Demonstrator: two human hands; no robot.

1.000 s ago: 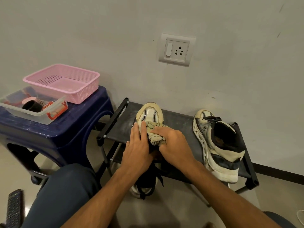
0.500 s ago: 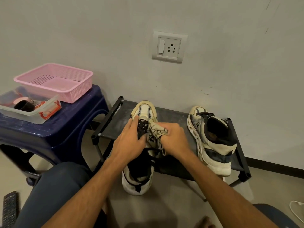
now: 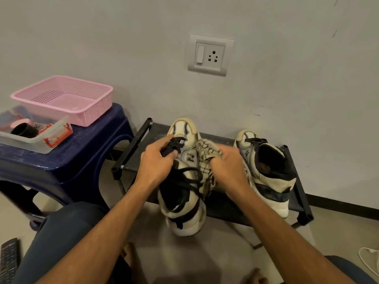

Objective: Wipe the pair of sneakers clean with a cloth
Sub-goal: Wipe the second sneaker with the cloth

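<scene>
A cream and black sneaker (image 3: pixel 184 212) lies toe-away on the black shoe rack (image 3: pixel 139 140), its heel hanging over the front edge. My left hand (image 3: pixel 155 162) pinches its black laces near the tongue. My right hand (image 3: pixel 227 167) grips a crumpled cream cloth with dark lines (image 3: pixel 207 156) and presses it against the sneaker's right side. The second sneaker (image 3: pixel 266 173) stands on the rack to the right, untouched.
A dark blue plastic stool (image 3: pixel 67 160) stands at the left, carrying a pink basket (image 3: pixel 63 99) and a clear box (image 3: pixel 34 138) with small items. A wall socket (image 3: pixel 209 55) is above. A remote (image 3: pixel 8 261) lies on the floor at lower left, a white cable (image 3: pixel 369 261) at lower right.
My left hand shifted from lying over the shoe to pinching the laces. My right hand slid the cloth from the top of the sneaker to its right side.
</scene>
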